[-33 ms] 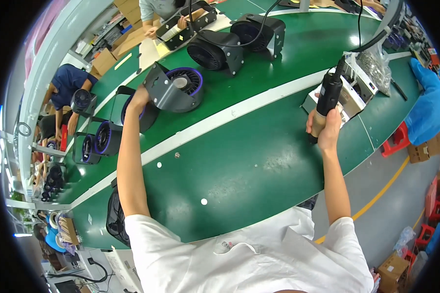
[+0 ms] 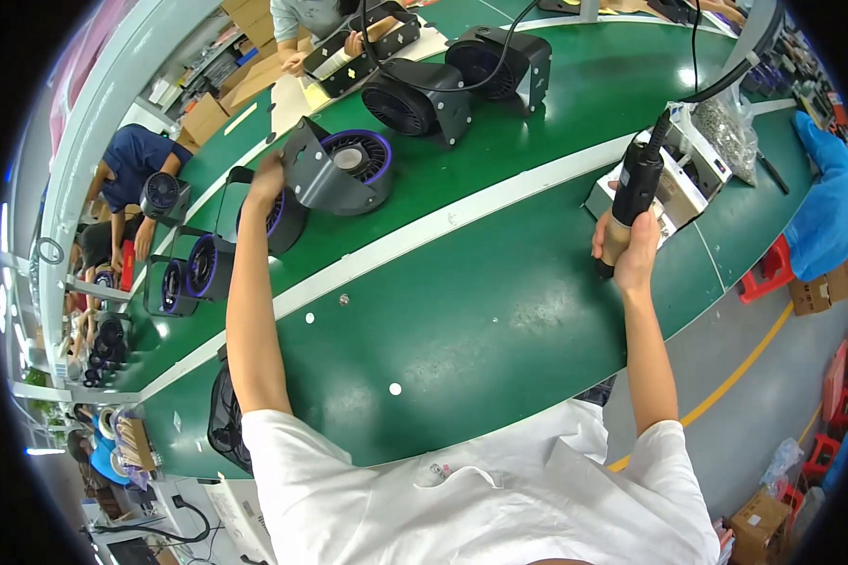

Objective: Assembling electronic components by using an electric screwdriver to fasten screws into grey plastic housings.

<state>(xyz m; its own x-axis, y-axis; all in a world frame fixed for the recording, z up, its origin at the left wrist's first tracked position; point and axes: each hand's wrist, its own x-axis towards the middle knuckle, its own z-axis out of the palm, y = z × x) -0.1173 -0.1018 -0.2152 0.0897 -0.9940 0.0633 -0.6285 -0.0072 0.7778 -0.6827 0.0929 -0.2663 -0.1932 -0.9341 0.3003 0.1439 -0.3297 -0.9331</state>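
Note:
My right hand (image 2: 637,247) is closed around the tan grip of a black electric screwdriver (image 2: 637,184). The tool slants, its cable end up and far, its dark tip end down near my fingers. On the left, my left hand (image 2: 268,177) reaches to the left edge of a round fan with a purple ring (image 2: 377,155) and a grey metal bracket (image 2: 325,179). My fingertips meet the bracket's edge there, partly hidden, so their grip is unclear. Just below that hand stands another purple-ringed fan (image 2: 287,226), half covered by my wrist.
Two dark bracketed fans (image 2: 400,102) stand at the far side of the green table (image 2: 462,311). More fans (image 2: 207,268) stand at the left. White boxes (image 2: 678,193) and a bag of small metal parts (image 2: 728,137) lie by the screwdriver. Co-workers sit across the table.
My left hand has slid slightly away from me along the fan's left side. The fan and bracket stay in place, and my right hand keeps the screwdriver where it was.

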